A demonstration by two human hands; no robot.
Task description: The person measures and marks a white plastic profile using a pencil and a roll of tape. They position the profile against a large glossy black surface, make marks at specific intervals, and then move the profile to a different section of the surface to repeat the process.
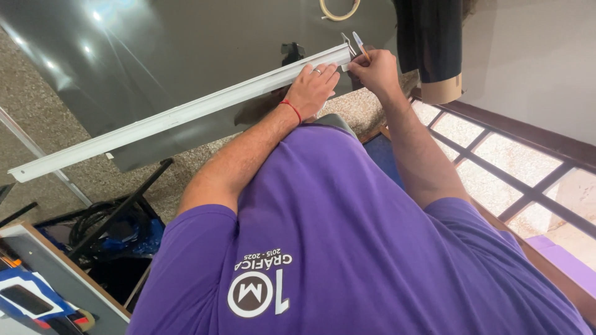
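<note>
1. Rail (pixel 180 115) first: a long white metal strip lying across the dark glossy sheet (pixel 155 49), running from about 8 o'clock of the view up to 1 o'clock, where both hands meet its far end.
2. My left hand (pixel 313 87) lies flat on the rail near that end, fingers (pixel 326 73) spread and pressing down, closed around nothing. A ring and a red wrist cord show.
3. My right hand (pixel 374 71) sits just at 3 o'clock of the left, fingers pinched shut around a slim knife (pixel 360 44) whose tip points to 12 o'clock, right at the rail's end.
4. Risk one, as I judge it: the left fingertips rest very near the blade's line. If the knife jumps the rail edge, it could catch them.
5. Risk two: only one end of the rail is pinned. The free end at 8 o'clock hangs past the sheet over the speckled floor (pixel 37 105), so a sideways push could swing the whole rail and spoil the line.
6. Risk three: the glossy sheet looks slippery, and too much pressure might score or tear it beyond the rail.
7. Outward, at 12 o'clock lies a tape roll (pixel 339 9); at 1 o'clock stands a dark film roll (pixel 431 43), near enough for my right elbow to nudge it.
</note>
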